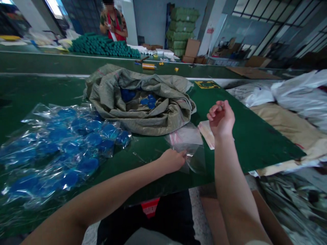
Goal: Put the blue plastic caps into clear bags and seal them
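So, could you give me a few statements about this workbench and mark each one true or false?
1. Some loose blue pieces lie inside the grey sack. True.
2. The left hand holds a clear plastic bag. True.
3. The right hand is gripping the grey sack. False: the right hand is raised to the right of it, apart from it.
4. The bagged blue pieces lie to the right of the grey sack. False: they lie to its left.
5. Another person stands behind the pile of green pieces. True.
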The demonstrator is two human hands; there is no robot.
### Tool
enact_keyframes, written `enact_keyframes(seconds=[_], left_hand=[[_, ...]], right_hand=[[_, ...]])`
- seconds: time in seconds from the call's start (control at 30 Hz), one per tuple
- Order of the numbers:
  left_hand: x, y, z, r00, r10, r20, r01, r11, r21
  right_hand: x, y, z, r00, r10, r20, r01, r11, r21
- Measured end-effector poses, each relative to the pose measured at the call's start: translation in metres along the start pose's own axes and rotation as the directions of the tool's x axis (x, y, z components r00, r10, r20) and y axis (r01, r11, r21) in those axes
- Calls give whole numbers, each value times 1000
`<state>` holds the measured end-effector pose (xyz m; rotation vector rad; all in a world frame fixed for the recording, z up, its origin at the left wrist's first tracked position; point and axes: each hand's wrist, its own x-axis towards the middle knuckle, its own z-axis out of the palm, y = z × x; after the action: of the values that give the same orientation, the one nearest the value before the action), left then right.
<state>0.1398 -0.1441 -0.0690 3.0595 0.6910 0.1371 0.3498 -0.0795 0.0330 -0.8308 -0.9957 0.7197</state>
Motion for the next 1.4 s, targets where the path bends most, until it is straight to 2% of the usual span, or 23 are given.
enact_keyframes(seconds=[0.07,0.1,0.17,0.2,0.23,0.3,0.33,0.4,0.43,0.5,0.57,0.6,0.67,0.73,0.83,0.93,1.03,1.1,1.13,1.17,1.2,1.27,1.4], left_hand=[[2,-4,-5,999,-33,24,34,997,-68],[2,-7,-8,998,-51,29,55,991,-123],[2,-15,-16,997,-72,17,74,961,-266],[1,-21,-21,997,-74,-4,68,936,-346],[0,-30,-25,997,-73,-34,52,905,-423],[-1,-56,-37,988,-125,-88,60,846,-530],[0,-74,-42,977,-188,-97,105,830,-548],[5,-121,-53,898,-432,-84,345,810,-473],[9,-148,-57,829,-552,-96,478,786,-391],[18,-205,-60,665,-739,-110,700,668,-254],[29,-255,-59,514,-854,-78,841,520,-150],[33,-275,-57,469,-882,-48,876,471,-100],[41,-304,-51,453,-892,4,890,452,-52],[47,-318,-47,455,-890,34,890,454,-41],[48,-321,-46,437,-899,34,898,433,-80],[43,-313,-57,413,-911,-5,896,407,-178],[32,-301,-73,424,-904,-66,876,427,-224],[21,-287,-83,456,-881,-124,844,472,-255],[13,-277,-87,489,-859,-150,814,512,-276],[5,-264,-90,555,-810,-188,749,586,-309],[-5,-250,-92,599,-772,-211,696,632,-340],[-27,-216,-91,718,-674,-173,586,720,-373],[-75,-152,-72,825,-562,-66,489,767,-416]], right_hand=[[-15,-3,-22,995,4,99,23,963,-267],[-28,-2,-32,972,75,221,34,890,-454],[-63,5,-51,870,246,428,158,682,-714],[-83,11,-60,815,301,496,242,601,-762],[-102,18,-70,797,293,528,316,543,-778],[-135,31,-88,792,251,556,407,462,-788],[-147,36,-95,812,218,541,414,437,-798],[-163,41,-105,855,143,498,405,415,-815],[-166,42,-108,878,101,467,388,419,-821],[-169,40,-109,921,34,387,335,435,-836],[-170,37,-108,951,-4,309,277,454,-847],[-170,36,-107,960,-13,280,254,461,-850],[-171,34,-105,971,-32,236,224,466,-856],[-172,34,-106,978,-64,198,205,455,-867],[-172,34,-105,973,-55,225,226,435,-871],[-168,31,-100,937,58,345,295,401,-867],[-159,23,-90,912,168,374,307,325,-895],[-152,17,-81,892,234,387,333,239,-912],[-149,15,-77,885,245,395,355,192,-915],[-146,15,-72,868,276,413,383,158,-910],[-143,16,-69,855,293,429,406,139,-903],[-139,21,-63,836,286,469,445,148,-883],[-132,37,-57,866,193,461,431,178,-885]])
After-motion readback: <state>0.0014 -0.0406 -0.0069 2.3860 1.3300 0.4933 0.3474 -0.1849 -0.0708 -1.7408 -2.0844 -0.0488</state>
